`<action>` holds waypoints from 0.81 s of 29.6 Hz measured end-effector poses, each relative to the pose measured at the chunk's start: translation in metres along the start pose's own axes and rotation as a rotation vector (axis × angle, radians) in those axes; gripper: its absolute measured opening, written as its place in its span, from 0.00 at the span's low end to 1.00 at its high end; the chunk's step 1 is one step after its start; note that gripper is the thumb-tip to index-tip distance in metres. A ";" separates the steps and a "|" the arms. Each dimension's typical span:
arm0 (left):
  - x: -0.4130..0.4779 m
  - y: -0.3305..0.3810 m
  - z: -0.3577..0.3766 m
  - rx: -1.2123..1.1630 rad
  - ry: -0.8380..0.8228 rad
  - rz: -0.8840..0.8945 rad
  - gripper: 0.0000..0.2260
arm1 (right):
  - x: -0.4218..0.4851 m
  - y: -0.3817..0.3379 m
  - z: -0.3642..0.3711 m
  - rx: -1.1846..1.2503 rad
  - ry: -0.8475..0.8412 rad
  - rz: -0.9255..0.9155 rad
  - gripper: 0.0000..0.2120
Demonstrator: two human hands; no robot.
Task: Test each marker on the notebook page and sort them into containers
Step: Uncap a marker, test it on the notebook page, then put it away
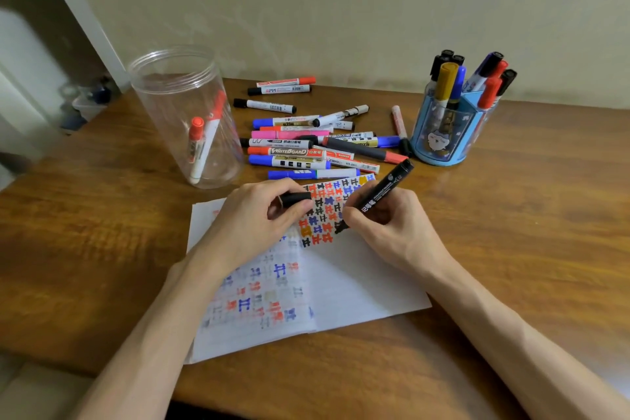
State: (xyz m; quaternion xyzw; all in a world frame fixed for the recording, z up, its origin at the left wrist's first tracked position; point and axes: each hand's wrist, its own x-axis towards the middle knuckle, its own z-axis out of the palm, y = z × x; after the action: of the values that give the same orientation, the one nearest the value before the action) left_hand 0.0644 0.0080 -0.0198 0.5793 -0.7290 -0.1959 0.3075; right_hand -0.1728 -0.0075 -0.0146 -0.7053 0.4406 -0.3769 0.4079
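Observation:
An open notebook point(358, 283) lies on the wooden table, its pages covered with red, blue, black and yellow test marks. My right hand point(388, 225) grips a black permanent marker point(381, 191) with the tip down on the right page. My left hand point(252, 218) rests on the left page and pinches the black cap point(295, 198). Behind the notebook lies a pile of several loose markers point(306, 143). A clear plastic jar point(185, 119) at the left holds two red-capped markers. A blue pen holder point(443, 133) at the right is full of several markers.
The table point(102, 232) ends at a cream wall behind the containers. Three more markers point(279, 90) lie near the wall. A white shelf unit point(51, 44) stands beyond the table's left edge. A pale cushion edge shows at the lower left.

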 end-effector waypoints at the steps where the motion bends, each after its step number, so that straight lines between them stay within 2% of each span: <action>1: 0.000 0.000 0.000 -0.001 0.006 0.000 0.19 | 0.000 0.001 0.001 -0.008 -0.005 -0.010 0.04; 12: -0.003 -0.002 0.001 0.016 0.000 -0.003 0.18 | -0.003 0.004 0.007 -0.033 0.037 -0.045 0.02; 24: -0.004 -0.001 0.001 0.020 0.001 -0.005 0.22 | -0.003 0.002 0.010 -0.117 0.040 -0.109 0.05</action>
State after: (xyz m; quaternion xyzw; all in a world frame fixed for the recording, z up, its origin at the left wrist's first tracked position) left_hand 0.0651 0.0110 -0.0222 0.5843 -0.7293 -0.1890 0.3016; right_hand -0.1659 -0.0029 -0.0208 -0.7433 0.4308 -0.3860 0.3360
